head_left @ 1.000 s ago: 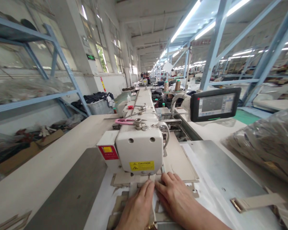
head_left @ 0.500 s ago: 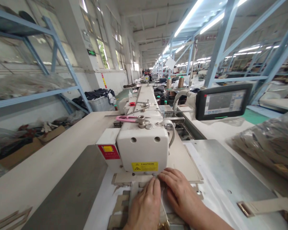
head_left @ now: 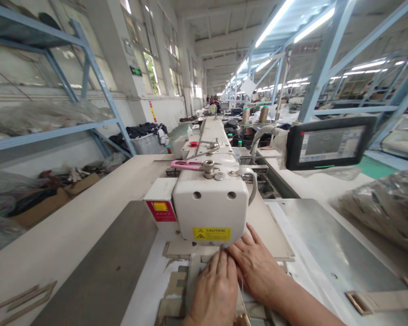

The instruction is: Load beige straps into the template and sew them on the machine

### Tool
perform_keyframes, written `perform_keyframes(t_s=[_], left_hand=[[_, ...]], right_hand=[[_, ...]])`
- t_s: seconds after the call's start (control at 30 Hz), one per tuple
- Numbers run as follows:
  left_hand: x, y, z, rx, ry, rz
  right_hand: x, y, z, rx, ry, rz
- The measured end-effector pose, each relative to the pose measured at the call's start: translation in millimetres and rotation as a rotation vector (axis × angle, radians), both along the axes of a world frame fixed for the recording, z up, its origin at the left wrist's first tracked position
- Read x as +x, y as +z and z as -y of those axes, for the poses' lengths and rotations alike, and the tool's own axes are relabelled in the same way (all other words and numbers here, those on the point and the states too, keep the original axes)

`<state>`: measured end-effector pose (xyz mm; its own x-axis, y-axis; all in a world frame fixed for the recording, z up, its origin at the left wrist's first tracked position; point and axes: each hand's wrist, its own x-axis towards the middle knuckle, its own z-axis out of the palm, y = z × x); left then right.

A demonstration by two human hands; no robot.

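Note:
My left hand [head_left: 218, 283] lies over the beige template clamp [head_left: 175, 290] in front of the sewing machine head [head_left: 211, 203]. Its fingers are stretched out close together, tips just below the head. Beside it, my right hand [head_left: 258, 262] reaches in from the right with its fingers extended and slightly apart, close to the head's lower right corner. The fingertips of both hands meet near the needle area, which is hidden. A gold metal piece [head_left: 242, 319] shows at the bottom edge by my left hand. Whatever lies under the palms is covered.
A beige strap with a metal buckle [head_left: 358, 302] lies on the metal plate at right. Pink thread snips [head_left: 187, 165] rest on the machine. A control screen [head_left: 331, 142] stands at right, before a plastic-wrapped bundle [head_left: 384, 213]. Thin beige strips [head_left: 30, 296] lie at left.
The view has shifted slightly, so the scene sits further right. My right hand's fingers have spread and stretched forward beside the head; my left hand stays on the clamp.

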<state>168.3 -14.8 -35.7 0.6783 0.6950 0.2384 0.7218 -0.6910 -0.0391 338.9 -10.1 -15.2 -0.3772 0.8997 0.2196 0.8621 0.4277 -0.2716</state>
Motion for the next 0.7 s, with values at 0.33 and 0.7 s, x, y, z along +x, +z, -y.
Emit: perform_keyframes(t_s=[0.33,0.7], left_hand=[[-18.0,7.3,2.3,-0.244,0.017,-0.033],[-12.1,12.2,-5.3,-0.288,0.047,0.087]], right_hand=[[0.3,-2.8,-0.4,0.056,-0.033,0.001],[9.4,-5.0,-1.2,0.043,0.006,-0.02]])
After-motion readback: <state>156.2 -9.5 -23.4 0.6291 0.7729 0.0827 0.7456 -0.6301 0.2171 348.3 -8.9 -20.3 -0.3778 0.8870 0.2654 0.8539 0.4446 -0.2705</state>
